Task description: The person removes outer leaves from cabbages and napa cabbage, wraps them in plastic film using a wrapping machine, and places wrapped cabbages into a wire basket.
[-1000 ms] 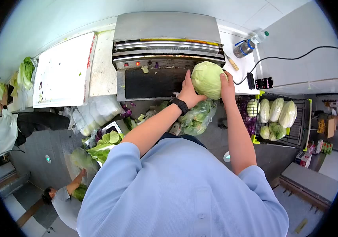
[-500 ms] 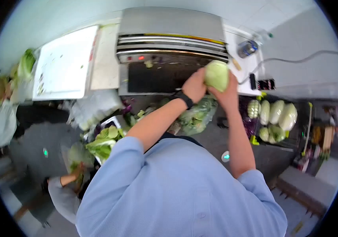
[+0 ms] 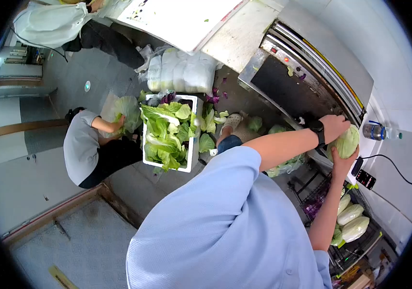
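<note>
A pale green cabbage [image 3: 348, 142] is held between my two hands, beside the front right corner of a metal wrapping machine [image 3: 312, 62]. My left hand [image 3: 335, 128], with a dark watch on its wrist, is closed on the cabbage's upper left side. From below, my right hand [image 3: 343, 163] grips the same cabbage. My fingers hide part of its surface. The machine has rollers, a dark plate [image 3: 283, 84] with leaf scraps on it, and small red lights.
A white foam box [image 3: 195, 144] full of green leaves stands on the floor. Past it crouches a person [image 3: 81, 144] handling a bag; another person [image 3: 52, 24] stands at upper left. A crate of long cabbages [image 3: 355, 229], a phone [image 3: 365, 179] and a bottle [image 3: 374, 131] are at right.
The view has swung left, bringing the foam box and crouching person into fuller sight. My hands and the cabbage appear farther right, with both hands still holding it.
</note>
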`<state>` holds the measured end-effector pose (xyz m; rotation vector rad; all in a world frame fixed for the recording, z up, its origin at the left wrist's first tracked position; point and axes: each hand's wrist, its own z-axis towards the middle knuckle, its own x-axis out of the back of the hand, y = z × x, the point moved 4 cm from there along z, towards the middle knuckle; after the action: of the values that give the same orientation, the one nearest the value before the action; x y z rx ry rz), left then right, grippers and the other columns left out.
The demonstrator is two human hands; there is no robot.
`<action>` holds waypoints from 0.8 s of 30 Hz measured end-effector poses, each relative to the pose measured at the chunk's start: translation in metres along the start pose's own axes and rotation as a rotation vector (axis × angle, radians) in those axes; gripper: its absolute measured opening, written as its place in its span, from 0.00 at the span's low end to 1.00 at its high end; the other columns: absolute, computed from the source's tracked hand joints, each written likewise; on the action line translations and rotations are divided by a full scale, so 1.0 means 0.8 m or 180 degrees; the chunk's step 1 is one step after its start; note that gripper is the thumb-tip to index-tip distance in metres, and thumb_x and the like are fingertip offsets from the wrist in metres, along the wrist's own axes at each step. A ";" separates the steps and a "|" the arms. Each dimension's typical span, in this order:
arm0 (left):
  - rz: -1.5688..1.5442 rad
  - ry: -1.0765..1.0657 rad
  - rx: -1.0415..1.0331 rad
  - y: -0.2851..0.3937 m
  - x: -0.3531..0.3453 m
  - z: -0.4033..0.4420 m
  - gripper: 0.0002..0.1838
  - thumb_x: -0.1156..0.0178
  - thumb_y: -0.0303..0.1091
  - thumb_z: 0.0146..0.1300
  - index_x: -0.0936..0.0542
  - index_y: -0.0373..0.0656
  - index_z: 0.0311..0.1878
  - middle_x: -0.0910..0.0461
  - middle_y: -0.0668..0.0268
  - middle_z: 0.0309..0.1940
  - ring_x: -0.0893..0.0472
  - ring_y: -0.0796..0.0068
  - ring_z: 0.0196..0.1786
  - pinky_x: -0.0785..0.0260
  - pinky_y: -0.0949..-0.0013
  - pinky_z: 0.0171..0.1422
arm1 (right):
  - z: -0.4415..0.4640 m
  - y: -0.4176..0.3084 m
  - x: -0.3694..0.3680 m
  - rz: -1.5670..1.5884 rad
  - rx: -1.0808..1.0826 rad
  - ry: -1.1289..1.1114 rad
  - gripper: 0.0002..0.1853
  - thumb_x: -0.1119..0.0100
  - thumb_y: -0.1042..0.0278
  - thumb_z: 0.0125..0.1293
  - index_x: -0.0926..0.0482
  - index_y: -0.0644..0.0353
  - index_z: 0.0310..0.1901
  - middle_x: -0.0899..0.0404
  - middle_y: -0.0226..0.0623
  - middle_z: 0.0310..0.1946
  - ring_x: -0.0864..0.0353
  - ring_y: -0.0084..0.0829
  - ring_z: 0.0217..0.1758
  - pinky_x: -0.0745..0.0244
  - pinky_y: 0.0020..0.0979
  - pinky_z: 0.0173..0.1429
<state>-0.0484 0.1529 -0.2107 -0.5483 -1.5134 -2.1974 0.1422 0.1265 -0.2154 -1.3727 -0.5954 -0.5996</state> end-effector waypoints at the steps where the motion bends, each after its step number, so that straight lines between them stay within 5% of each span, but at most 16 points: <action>1: -0.0119 0.0014 0.0098 -0.005 -0.002 0.007 0.09 0.44 0.33 0.66 0.23 0.41 0.46 0.20 0.52 0.39 0.15 0.49 0.44 0.21 0.51 0.50 | 0.001 0.002 0.001 0.0013 -0.0016 0.0024 0.58 0.19 0.64 0.51 0.49 0.61 0.79 0.40 0.52 0.74 0.38 0.45 0.76 0.42 0.42 0.80; 5: -0.1245 0.0301 0.1294 -0.052 -0.011 0.013 0.07 0.39 0.26 0.63 0.17 0.37 0.43 0.15 0.51 0.40 0.16 0.47 0.44 0.22 0.51 0.52 | 0.003 0.004 0.007 0.0350 -0.0046 -0.0213 0.60 0.20 0.64 0.50 0.51 0.59 0.80 0.41 0.49 0.75 0.39 0.45 0.77 0.44 0.43 0.81; 13: -0.0954 0.0938 0.1561 -0.071 0.008 -0.020 0.06 0.35 0.25 0.60 0.15 0.35 0.40 0.15 0.49 0.35 0.15 0.46 0.43 0.22 0.51 0.49 | 0.018 -0.031 0.005 0.0347 0.0332 -0.0773 0.60 0.24 0.67 0.48 0.50 0.53 0.82 0.41 0.48 0.76 0.38 0.44 0.78 0.43 0.42 0.81; 18: -0.0433 0.0879 0.1035 -0.033 0.031 -0.022 0.13 0.34 0.41 0.59 0.13 0.41 0.40 0.13 0.52 0.36 0.13 0.47 0.41 0.21 0.52 0.48 | 0.038 0.013 0.017 0.1052 -0.0418 -0.1122 0.56 0.23 0.64 0.54 0.48 0.53 0.81 0.27 0.47 0.68 0.24 0.42 0.68 0.26 0.40 0.70; 19: -0.0814 0.1156 0.0987 -0.027 0.031 -0.027 0.12 0.34 0.38 0.60 0.13 0.40 0.41 0.12 0.54 0.36 0.12 0.52 0.41 0.20 0.56 0.47 | 0.047 0.036 0.022 0.0598 0.0020 -0.0864 0.57 0.22 0.63 0.54 0.49 0.51 0.82 0.28 0.46 0.69 0.25 0.40 0.69 0.27 0.39 0.70; 20: -0.0953 0.1012 0.1180 -0.028 0.023 -0.023 0.09 0.34 0.33 0.60 0.13 0.39 0.41 0.12 0.54 0.36 0.11 0.57 0.40 0.19 0.60 0.47 | 0.045 0.005 0.027 0.0810 -0.0271 -0.1033 0.67 0.15 0.55 0.46 0.53 0.54 0.82 0.33 0.48 0.72 0.33 0.43 0.75 0.28 0.42 0.74; 21: -0.1128 0.1013 0.1361 -0.038 0.022 -0.025 0.08 0.36 0.29 0.61 0.13 0.40 0.42 0.12 0.55 0.37 0.11 0.60 0.40 0.20 0.61 0.47 | 0.049 0.006 0.032 0.0330 -0.0200 -0.0988 0.64 0.16 0.58 0.47 0.51 0.55 0.82 0.32 0.46 0.72 0.32 0.42 0.75 0.29 0.41 0.74; 24: -0.0413 0.1571 0.1280 -0.081 0.045 -0.040 0.08 0.38 0.28 0.64 0.14 0.40 0.44 0.12 0.54 0.37 0.12 0.59 0.39 0.21 0.59 0.46 | 0.051 0.011 0.030 0.1687 -0.0989 -0.1040 0.60 0.18 0.63 0.50 0.49 0.55 0.81 0.31 0.44 0.70 0.30 0.40 0.73 0.31 0.40 0.74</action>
<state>-0.1159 0.1399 -0.2523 0.2114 -1.6672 -1.8467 0.1641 0.1670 -0.2006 -1.8552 -0.3757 -0.0343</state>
